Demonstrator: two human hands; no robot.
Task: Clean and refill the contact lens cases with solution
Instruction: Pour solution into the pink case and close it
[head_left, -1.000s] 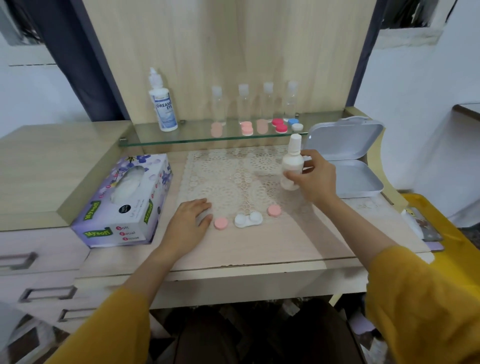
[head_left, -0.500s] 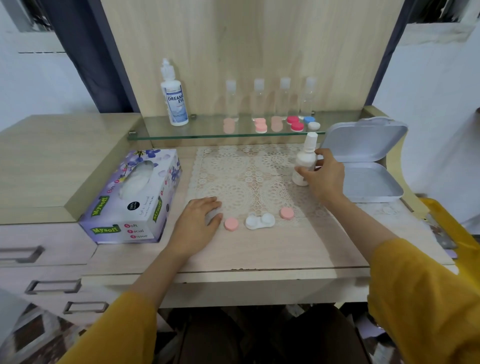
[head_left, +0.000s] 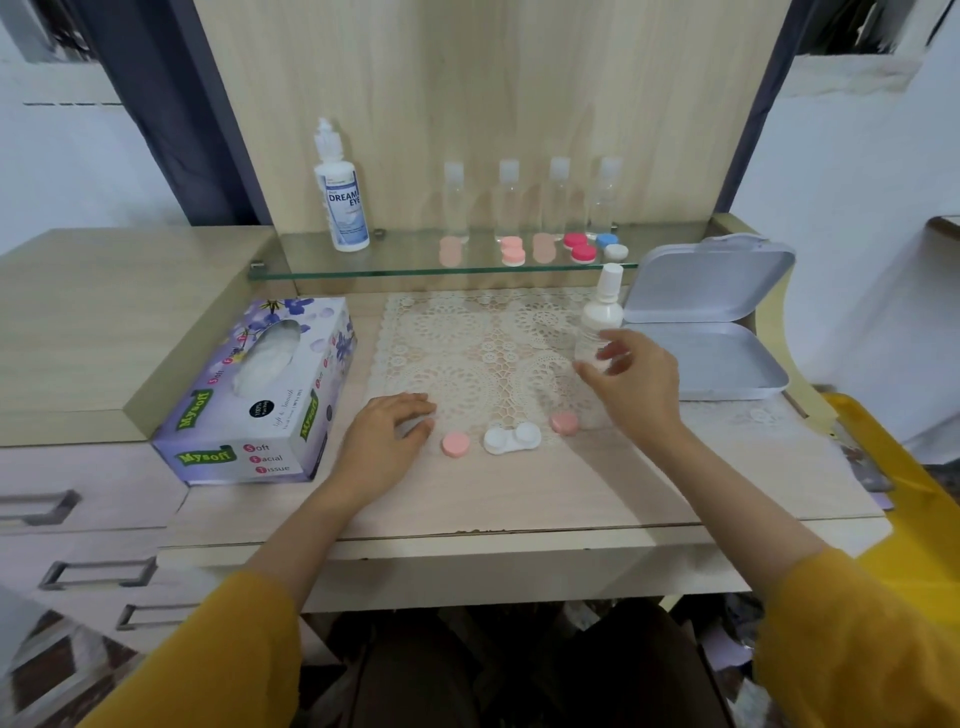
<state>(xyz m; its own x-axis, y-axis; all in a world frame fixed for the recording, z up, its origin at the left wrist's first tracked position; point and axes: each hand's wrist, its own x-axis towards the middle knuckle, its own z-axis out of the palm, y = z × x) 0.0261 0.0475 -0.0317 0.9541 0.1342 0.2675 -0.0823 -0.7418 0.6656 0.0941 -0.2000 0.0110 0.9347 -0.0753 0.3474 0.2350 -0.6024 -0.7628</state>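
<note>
An open white lens case (head_left: 512, 438) lies on the lace mat (head_left: 467, 353), with one pink cap (head_left: 456, 445) to its left and another pink cap (head_left: 564, 423) to its right. A small white bottle (head_left: 600, 317) stands upright at the mat's right edge. My right hand (head_left: 631, 384) hovers just in front of the bottle, fingers spread and loose, holding nothing. My left hand (head_left: 387, 441) rests on the table beside the left cap, fingers relaxed.
A glass shelf (head_left: 363, 265) carries a Dream Eye solution bottle (head_left: 343, 202), several clear bottles (head_left: 532, 200) and several closed lens cases (head_left: 579, 247). A tissue box (head_left: 260, 395) sits at the left. An open grey tin (head_left: 701, 332) lies at the right.
My right hand set the small bottle down on the mat and let go of it, drawing back slightly. My left hand stayed where it was.
</note>
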